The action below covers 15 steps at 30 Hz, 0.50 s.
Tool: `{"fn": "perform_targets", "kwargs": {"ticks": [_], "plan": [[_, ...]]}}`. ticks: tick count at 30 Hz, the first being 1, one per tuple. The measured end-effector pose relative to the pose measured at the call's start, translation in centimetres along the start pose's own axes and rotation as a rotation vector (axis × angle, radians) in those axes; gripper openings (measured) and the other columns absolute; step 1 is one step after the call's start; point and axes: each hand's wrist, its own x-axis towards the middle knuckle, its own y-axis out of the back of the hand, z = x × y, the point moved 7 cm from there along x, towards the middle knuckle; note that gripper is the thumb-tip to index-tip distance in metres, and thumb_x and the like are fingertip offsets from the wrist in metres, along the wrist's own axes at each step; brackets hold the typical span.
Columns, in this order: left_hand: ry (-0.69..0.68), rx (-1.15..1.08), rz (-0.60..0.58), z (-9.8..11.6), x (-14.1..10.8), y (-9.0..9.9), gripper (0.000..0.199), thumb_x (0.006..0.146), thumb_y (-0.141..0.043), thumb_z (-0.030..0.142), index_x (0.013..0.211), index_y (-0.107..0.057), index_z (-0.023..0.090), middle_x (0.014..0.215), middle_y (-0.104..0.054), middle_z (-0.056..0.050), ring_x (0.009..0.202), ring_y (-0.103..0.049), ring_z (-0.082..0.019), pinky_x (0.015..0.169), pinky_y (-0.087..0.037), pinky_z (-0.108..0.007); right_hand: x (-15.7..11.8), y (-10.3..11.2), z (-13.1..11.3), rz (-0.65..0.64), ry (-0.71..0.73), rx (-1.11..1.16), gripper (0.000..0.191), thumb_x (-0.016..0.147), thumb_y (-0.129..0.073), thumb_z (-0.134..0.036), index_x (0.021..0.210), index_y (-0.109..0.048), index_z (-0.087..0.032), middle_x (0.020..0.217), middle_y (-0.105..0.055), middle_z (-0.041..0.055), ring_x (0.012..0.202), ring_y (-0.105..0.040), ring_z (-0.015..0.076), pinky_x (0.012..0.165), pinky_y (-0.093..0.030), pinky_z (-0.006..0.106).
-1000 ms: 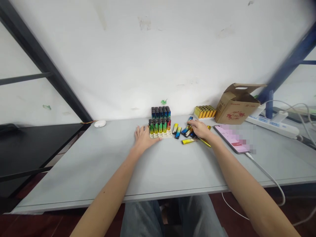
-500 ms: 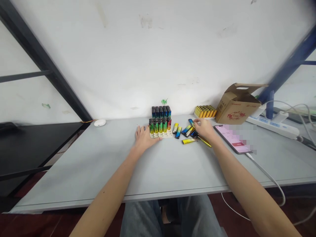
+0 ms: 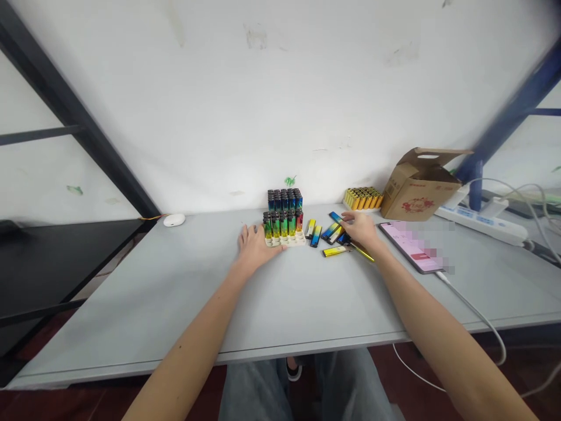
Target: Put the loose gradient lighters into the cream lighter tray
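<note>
- Head view: my left hand [image 3: 254, 248] spreads loosely against the white tray's [image 3: 300, 239] left and near edges, seemingly steadying it.
- To its right, my right hand [image 3: 361, 228] pinches a blue lighter [image 3: 336, 217], far side of the loose pile [image 3: 331, 231]; picking looks underway.
- Lifting calls for a firm pinch, clear of neighbours.

This looks like a simple workstation in a plain room; whether home or workshop, I cannot tell. A grey desk [image 3: 307, 304] has its back edge along a scuffed white wall [image 3: 197, 105], with a dark frame [image 3: 99, 146] at its left end. Lighters [image 3: 276, 226] stand in rows near the middle of the back edge. Toward the back right corner are an open cardboard box [image 3: 418, 203] and a power strip [image 3: 499, 227] with cables.
</note>
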Motion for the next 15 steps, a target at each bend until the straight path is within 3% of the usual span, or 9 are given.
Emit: {"fn": "perform_targets", "kwargs": {"ticks": [8, 15], "plan": [[-0.003, 0.006, -0.008, -0.15, 0.06, -0.15, 0.087, 0.065, -0.06, 0.072, 0.132, -0.04, 0.02, 0.137, -0.045, -0.016, 0.14, -0.021, -0.041, 0.11, -0.022, -0.047, 0.11, -0.31, 0.07, -0.015, -0.009, 0.061, 0.035, 0.08, -0.056, -0.015, 0.113, -0.066, -0.017, 0.107, -0.074, 0.0083, 0.103, -0.067, 0.0228, 0.093, -0.048, 0.034], [-0.012, -0.001, -0.005, -0.05, -0.16, -0.11, 0.085, 0.067, -0.058, 0.071, 0.132, -0.04, 0.02, 0.134, -0.047, -0.016, 0.137, -0.026, -0.04, 0.108, -0.025, -0.046, -0.08, -0.96, -0.63, -0.06, 0.065, 0.009, 0.031, 0.082, -0.051, -0.016, 0.107, -0.069, -0.017, 0.109, -0.072, 0.0081, 0.105, -0.065, 0.0226, 0.095, -0.046, 0.034]]}}
